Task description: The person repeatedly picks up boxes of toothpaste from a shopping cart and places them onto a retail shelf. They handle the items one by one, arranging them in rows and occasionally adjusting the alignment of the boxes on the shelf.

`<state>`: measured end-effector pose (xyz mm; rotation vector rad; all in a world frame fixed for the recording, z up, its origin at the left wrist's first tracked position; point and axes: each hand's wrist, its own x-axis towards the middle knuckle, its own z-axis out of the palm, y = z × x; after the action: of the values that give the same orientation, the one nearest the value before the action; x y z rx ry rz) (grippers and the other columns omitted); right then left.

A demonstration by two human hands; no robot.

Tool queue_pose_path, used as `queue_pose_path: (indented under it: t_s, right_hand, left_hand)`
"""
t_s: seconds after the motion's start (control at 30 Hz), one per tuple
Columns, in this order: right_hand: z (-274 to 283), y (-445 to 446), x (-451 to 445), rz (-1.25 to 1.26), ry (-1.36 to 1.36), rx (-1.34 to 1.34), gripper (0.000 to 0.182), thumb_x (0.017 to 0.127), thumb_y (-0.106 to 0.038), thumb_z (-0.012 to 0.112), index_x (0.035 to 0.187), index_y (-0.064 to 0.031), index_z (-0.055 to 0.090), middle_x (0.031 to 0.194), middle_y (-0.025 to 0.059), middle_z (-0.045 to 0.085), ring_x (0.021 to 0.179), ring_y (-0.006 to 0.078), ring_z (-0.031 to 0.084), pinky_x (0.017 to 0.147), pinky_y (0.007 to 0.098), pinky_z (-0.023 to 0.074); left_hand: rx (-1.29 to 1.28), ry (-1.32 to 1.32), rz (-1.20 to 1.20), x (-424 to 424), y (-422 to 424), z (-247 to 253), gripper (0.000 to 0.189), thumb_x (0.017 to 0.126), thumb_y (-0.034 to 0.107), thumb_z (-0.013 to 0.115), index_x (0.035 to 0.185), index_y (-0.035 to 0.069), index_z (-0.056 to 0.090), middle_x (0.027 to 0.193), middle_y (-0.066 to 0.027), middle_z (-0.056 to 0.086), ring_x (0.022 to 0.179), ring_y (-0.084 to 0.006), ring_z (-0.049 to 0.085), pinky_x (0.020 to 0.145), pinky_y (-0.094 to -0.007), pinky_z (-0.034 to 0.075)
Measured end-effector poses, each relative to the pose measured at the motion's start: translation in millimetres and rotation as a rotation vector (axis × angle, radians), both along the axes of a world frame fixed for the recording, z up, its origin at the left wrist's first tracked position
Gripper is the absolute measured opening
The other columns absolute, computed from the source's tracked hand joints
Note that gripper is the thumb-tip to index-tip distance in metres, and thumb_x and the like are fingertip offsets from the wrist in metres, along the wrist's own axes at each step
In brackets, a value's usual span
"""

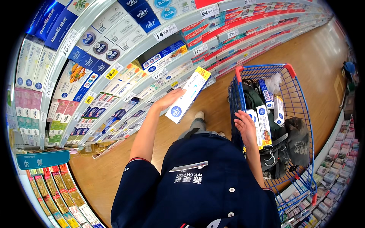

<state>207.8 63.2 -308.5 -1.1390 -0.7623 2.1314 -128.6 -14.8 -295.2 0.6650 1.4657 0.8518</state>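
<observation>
My left hand [170, 99] grips a white toothpaste carton [188, 95] with a blue round emblem and a yellow end. The carton is held tilted in front of the toothpaste shelves, and my thumb side lies along its edge. To the right, my right hand [245, 125] is empty with its fingers apart, over the near side of a blue wire shopping cart [306, 119]. Just beside that hand, similar white cartons [264, 121] lie in the cart. Another white carton [279, 111] and a blue-and-white carton [266, 94] rest farther in.
Shelves with price tags [166, 31] curve along the left and far side. A blue-and-white carton [164, 55] sits in a dark shelf gap. Dark bags [296, 139] and a clear plastic bag [274, 82] share the cart. Wooden flooring [285, 51] runs along the aisle; low shelving [333, 165] stands right.
</observation>
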Motion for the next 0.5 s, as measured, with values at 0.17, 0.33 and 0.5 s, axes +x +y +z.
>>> queue_pose_path:
  t_s: [0.17, 0.33, 0.5]
  right_hand:
    - [-2.5, 7.6, -17.7, 0.041, -0.004, 0.007, 0.027, 0.088, -0.016, 0.050, 0.112, -0.0023, 0.051, 0.104, 0.0095, 0.058, 0.082, 0.0124, 0.057, 0.071, 0.0233, 0.0457]
    - [-3.8, 13.7, -27.5, 0.063, -0.019, -0.004, 0.026, 0.088, -0.015, 0.050, 0.111, -0.0027, 0.052, 0.103, 0.0091, 0.059, 0.082, 0.0121, 0.057, 0.072, 0.0231, 0.0457]
    - [-9.5, 16.3, -29.6, 0.050, -0.055, -0.019, 0.025, 0.088, -0.015, 0.051, 0.110, -0.0031, 0.052, 0.102, 0.0083, 0.059, 0.082, 0.0118, 0.057, 0.072, 0.0228, 0.0458]
  left_hand:
    - [0.008, 0.032, -0.058, -11.2, 3.3, -9.9, 0.055, 0.086, 0.046, 0.044, 0.121, 0.004, 0.045, 0.107, -0.0070, 0.053, 0.092, -0.0126, 0.052, 0.074, -0.0268, 0.044]
    - [-0.008, 0.232, -0.058, -16.0, 10.1, 3.8, 0.054, 0.087, 0.046, 0.044, 0.118, 0.001, 0.048, 0.103, -0.0088, 0.056, 0.090, -0.0133, 0.053, 0.074, -0.0263, 0.044]
    - [0.029, 0.548, 0.044, -28.3, 15.9, 13.8, 0.053, 0.085, 0.046, 0.046, 0.110, 0.000, 0.053, 0.095, -0.0146, 0.060, 0.086, -0.0210, 0.057, 0.073, -0.0301, 0.043]
